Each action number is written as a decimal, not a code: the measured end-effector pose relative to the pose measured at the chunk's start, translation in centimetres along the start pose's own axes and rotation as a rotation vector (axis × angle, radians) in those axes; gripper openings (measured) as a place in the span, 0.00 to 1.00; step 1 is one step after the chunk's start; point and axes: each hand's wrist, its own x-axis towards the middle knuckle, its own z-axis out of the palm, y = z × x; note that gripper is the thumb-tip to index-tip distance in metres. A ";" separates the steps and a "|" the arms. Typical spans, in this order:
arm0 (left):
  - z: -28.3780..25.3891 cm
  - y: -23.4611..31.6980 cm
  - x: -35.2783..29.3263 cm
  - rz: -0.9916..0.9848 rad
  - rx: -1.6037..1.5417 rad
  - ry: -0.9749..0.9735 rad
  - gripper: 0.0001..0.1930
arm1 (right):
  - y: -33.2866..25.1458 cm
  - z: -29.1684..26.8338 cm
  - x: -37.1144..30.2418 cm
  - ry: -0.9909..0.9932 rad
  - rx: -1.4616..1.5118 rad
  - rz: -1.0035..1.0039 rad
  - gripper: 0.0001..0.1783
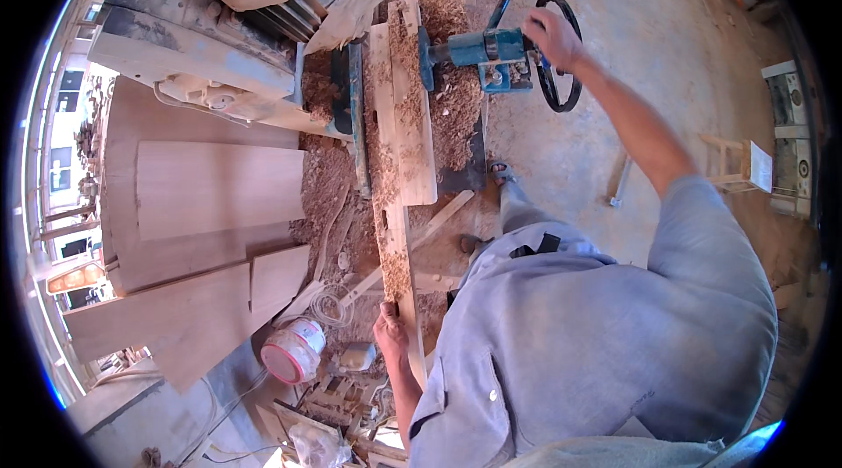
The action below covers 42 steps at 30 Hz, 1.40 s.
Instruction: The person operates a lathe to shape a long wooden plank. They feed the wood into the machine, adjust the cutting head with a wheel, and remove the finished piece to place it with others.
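A long pale wooden beam (395,227) with slots cut in it runs away from me, strewn with shavings. My left hand (391,328) is closed around its near end. Alongside the beam's far part lies a shorter wooden block (418,161), between the beam and the pad of a blue screw clamp (482,48). My right hand (553,38) is closed at the upper left of the clamp's black handwheel (563,107), its fingers curled and partly hidden. A blue plate (358,117) stands along the beam's left side.
A large machine (210,56) with a cloth-draped motor fills the far left. Wood shavings (456,108) heap around the clamp. Plywood sheets (219,187) lean at left, near a red-and-white bucket (294,352). A small wooden stool (745,165) stands at right.
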 end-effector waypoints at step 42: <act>1.2 8.3 7.0 0.071 0.010 -0.202 0.33 | -12.9 3.2 -0.1 0.592 0.898 0.234 0.11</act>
